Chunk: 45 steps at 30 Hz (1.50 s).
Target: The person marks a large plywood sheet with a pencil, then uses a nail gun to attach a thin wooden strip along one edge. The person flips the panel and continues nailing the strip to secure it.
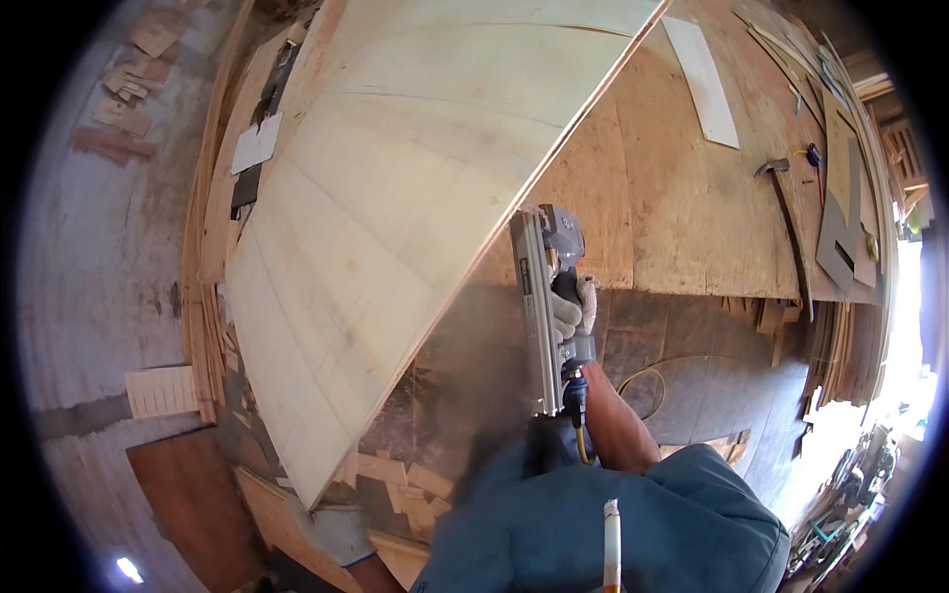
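A grey pneumatic nail gun is in my gloved right hand, whose fingers wrap round the black grip. The nose of the tool meets the long right edge of a large pale plywood panel. From the gun's handle end a yellow air hose runs down past my blue shirt. At the panel's near, lower-left corner is my left hand, also gloved. It is at or against that corner, but its fingers do not show clearly.
Beyond the panel's right edge spreads a wooden worktable, bearing a white strip, a hammer and a grey flat piece. Wood scraps lie below the panel. A brown board is at lower left. A cigarette juts up at the bottom.
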Each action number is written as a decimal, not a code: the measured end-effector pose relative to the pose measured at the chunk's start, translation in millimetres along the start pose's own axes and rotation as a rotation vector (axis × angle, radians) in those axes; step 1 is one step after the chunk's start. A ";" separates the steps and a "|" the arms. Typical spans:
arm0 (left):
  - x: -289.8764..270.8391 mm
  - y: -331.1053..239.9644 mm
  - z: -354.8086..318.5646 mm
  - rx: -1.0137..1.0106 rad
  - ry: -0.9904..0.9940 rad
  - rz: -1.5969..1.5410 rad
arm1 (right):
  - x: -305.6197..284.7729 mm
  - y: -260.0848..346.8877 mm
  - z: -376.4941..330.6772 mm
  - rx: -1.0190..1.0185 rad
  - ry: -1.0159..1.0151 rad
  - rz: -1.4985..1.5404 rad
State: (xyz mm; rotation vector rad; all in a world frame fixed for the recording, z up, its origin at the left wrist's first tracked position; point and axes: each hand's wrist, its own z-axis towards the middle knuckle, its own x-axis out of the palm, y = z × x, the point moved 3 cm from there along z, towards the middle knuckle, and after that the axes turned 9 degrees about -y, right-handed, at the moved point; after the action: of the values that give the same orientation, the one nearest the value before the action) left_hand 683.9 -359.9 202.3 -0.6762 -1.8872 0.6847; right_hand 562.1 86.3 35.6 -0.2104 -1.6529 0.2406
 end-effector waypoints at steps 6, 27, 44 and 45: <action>49.1 53.6 -7.3 0.075 -0.016 -0.436 | 23.1 -6.5 1.2 0.112 0.050 0.055; 274.7 186.3 91.5 -0.199 0.274 0.020 | -7.5 76.1 -20.4 -0.384 -0.397 -0.620; 299.3 159.0 94.9 -0.042 -0.032 -0.076 | 101.7 204.9 78.8 -0.008 0.208 -0.091; 300.4 158.6 97.2 -0.058 0.023 -0.131 | 97.8 206.5 84.4 -0.018 0.155 -0.117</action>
State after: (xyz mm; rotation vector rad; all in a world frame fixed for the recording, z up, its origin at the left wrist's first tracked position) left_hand 509.7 -54.4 235.8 -0.5891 -1.9177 0.5386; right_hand 467.7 309.0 63.6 -0.1419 -1.5085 0.1178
